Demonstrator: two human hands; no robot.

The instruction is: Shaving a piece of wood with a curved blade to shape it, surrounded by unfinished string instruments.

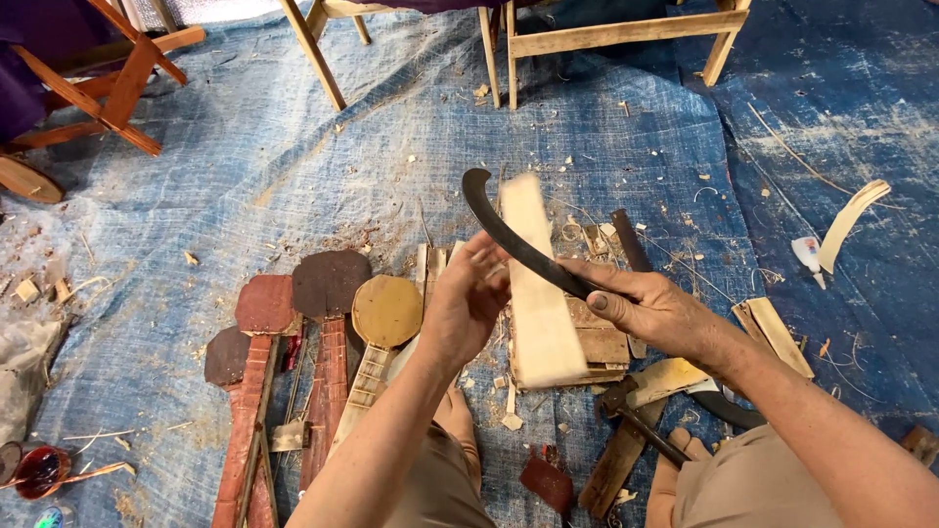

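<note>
Two hands on one pale wooden slat (536,284): left hand (468,298) steadies it upright, apparently bracing it for the cut, while right hand (650,308) grips the curved dark blade (509,235) against its edge, above the stacked boards (599,344).

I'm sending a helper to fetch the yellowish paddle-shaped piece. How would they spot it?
On the blue tarp, left of the left hand, lie several long-necked wooden pieces. The yellowish piece is rightmost; its neighbours have reddish-brown heads.
</note>
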